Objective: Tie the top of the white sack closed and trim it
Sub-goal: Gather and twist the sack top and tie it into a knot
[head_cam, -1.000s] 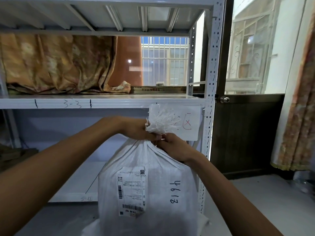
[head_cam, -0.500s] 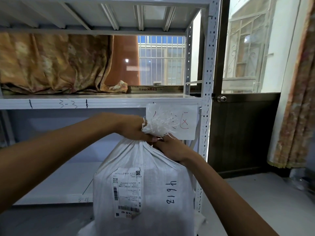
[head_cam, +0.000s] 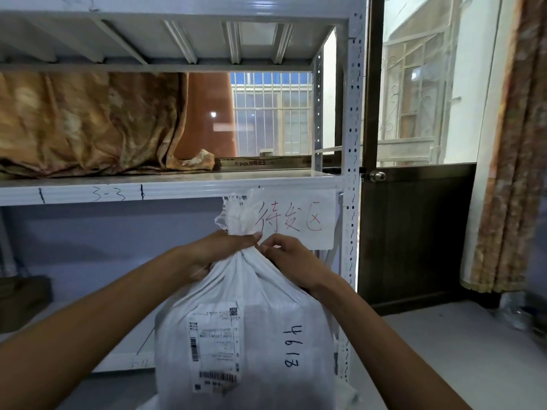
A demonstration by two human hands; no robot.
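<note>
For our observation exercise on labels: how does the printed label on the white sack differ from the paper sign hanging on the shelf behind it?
The printed label carries small black type and barcodes; the paper sign bears large red handwritten characters. The label lies flat on the white sack's front; the sign hangs from the shelf edge. The label shows in full, while the sack's gathered top covers the sign's left edge. Both are white and rectangular.

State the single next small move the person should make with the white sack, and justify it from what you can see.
Probably wind a tie around the gathered neck. The left hand pinches the white sack just below its frayed top, the right hand sits beside it, and no tie or knot is visible.
</note>
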